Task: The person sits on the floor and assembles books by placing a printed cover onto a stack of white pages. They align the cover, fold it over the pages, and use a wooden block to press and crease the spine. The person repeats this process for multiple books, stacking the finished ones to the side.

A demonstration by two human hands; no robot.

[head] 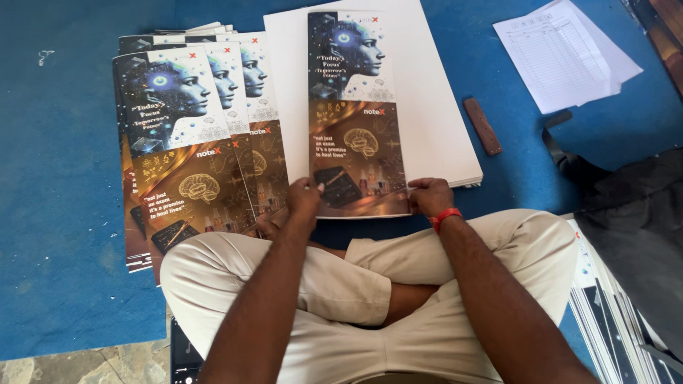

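I sit cross-legged on a blue floor mat (64, 178). A printed cover sheet (356, 107), dark with a blue head picture and a brown lower half, lies on a stack of white paper (434, 107) in front of me. My left hand (304, 201) pinches the cover's near left corner. My right hand (431, 195), with a red wrist thread, grips the cover's near right corner. A fanned pile of the same printed covers (185, 142) lies to the left, next to my left knee.
A brown wooden strip (482, 126) lies on the mat right of the white stack. Printed form sheets (565, 53) rest at the far right. A dark bag (633, 213) and another stack of sheets (612, 313) sit beside my right knee.
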